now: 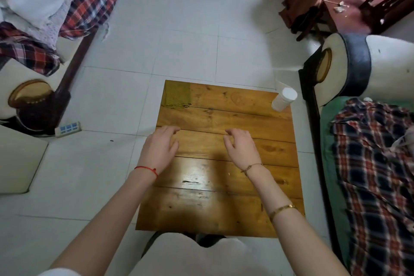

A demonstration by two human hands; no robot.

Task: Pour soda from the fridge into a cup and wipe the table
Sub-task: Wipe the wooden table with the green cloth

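Both hands are out over the middle of the wooden desk (224, 123), palms down, w/ nothing in them. Left hand (160, 148) has its fingers (172, 129) loosely curled, half open; right hand (240, 147) is the same, fingers (233, 132) bent and relaxed, gripping nothing. Looks to me like a ready pose before anything gets going, since no soda or fridge is in view.

The white cup (284, 99) sits on the far right corner of the desk, well apart from both hands. It's standing upright, long axis vertical, though the wide lens makes it look tipped outward. Can't tell if the top is an open mouth or a lid, tbh. Prob parked in the corner so the middle stays free for pouring.

A green cloth (178, 96) lies flat on the far left corner, touching the desk edge, prob there for the wipe later.
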